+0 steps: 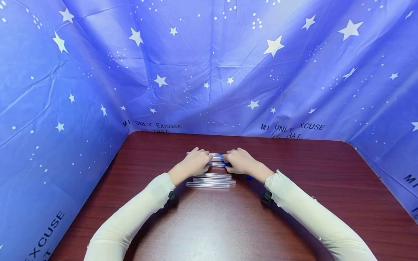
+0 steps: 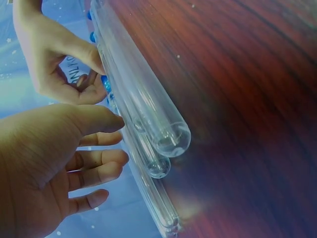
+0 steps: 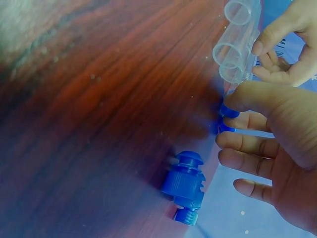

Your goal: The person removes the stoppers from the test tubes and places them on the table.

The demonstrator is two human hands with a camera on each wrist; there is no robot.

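Note:
Between the two hands lies a clear test tube (image 1: 216, 164) with a blue cap (image 1: 224, 165) at its right end. My left hand (image 1: 196, 162) pinches the tube toward its left end between thumb and fingers. At the other end my right hand (image 1: 242, 162) pinches the blue cap with thumb and forefinger, the remaining fingers loosely bent. Just behind, more capped tubes (image 1: 217, 156) lie partly hidden by the hands. Nearer the body, three uncapped tubes (image 1: 207, 185) lie side by side, their rounded ends pointing left and open mouths right.
Several loose blue caps (image 3: 183, 183) sit on the table close to the right wrist. The dark red wooden table (image 1: 209, 224) reaches back to a blue star-patterned curtain (image 1: 209, 72), which also hangs along both sides.

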